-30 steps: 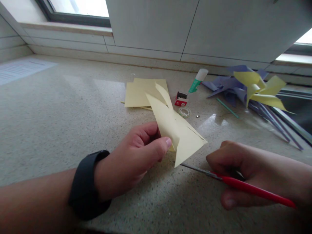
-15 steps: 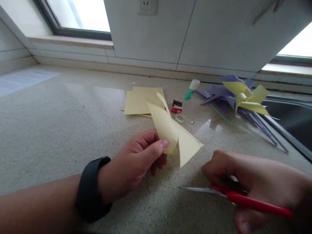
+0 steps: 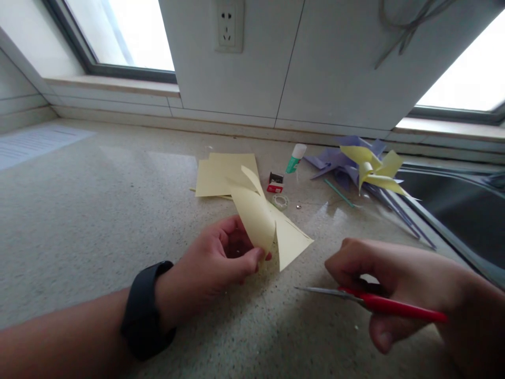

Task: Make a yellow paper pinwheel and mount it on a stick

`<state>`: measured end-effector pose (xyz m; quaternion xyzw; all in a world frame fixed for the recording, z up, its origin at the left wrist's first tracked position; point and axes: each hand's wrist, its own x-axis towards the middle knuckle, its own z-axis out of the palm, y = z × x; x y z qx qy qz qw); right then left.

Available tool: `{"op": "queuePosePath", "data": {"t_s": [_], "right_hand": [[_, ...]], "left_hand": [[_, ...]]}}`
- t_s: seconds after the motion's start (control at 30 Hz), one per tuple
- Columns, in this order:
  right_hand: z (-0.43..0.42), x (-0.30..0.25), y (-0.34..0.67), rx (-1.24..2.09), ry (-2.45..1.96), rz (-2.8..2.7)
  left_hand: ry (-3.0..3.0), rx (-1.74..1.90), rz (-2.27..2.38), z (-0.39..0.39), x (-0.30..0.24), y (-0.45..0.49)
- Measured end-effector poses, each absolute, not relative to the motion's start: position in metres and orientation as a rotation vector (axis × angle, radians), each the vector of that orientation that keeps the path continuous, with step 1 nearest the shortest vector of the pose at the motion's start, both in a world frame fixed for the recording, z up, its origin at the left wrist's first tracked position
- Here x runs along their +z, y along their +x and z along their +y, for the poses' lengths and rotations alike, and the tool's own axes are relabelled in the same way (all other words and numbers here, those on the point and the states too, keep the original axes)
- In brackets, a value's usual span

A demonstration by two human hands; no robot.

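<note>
A sheet of yellow paper (image 3: 256,216) with slits cut into it is pinched at its lower edge between the thumb and fingers of my left hand (image 3: 215,258). Its pieces curl and stand apart, one pointing right as a triangle. My right hand (image 3: 398,279) is closed around red-handled scissors (image 3: 398,307), whose blades point left, below the paper and apart from it. Behind the held sheet lie more yellow sheets (image 3: 221,173), with a thin stick showing under their edge.
A red box (image 3: 275,182), a roll of clear tape (image 3: 280,201) and a glue stick (image 3: 295,158) stand behind the paper. Purple (image 3: 335,160) and yellow paper pinwheels (image 3: 373,167) lie by the sink (image 3: 461,210). A printed sheet (image 3: 39,142) is at the far left.
The whole view has shifted, showing more of the wall and sink. The scissors' tip has come up a little, near the paper's height. My left hand still holds the paper.
</note>
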<state>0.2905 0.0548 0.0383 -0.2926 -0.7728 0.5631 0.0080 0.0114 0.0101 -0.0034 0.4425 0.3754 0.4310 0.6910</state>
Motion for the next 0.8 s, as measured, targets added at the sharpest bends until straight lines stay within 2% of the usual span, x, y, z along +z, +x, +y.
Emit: {"op": "queuePosePath", "data": {"t_s": [0.23,0.3,0.37,0.47,0.6,0.8], "right_hand": [[0.073,0.038,0.311,1.624,-1.102,-2.21],[0.082,0.029,0.316,1.184,-1.329,-2.216],[0.092,0.021,0.32,0.551,-1.539,-2.293],[0.103,0.012,0.326,0.251,-1.747,-2.301],[0.111,0.007,0.333,0.107,-1.897,-2.261],[0.116,0.007,0.341,0.063,-1.954,-2.26]], "left_hand": [[1.025,0.964,0.845,0.011,-0.004,0.011],[1.008,0.966,0.872,0.011,-0.004,0.01],[0.993,0.985,0.89,0.011,-0.004,0.01],[1.011,1.018,0.885,0.011,-0.003,0.011],[1.027,1.04,0.901,0.01,-0.001,0.012],[0.945,1.087,0.921,0.007,-0.002,0.012]]}}
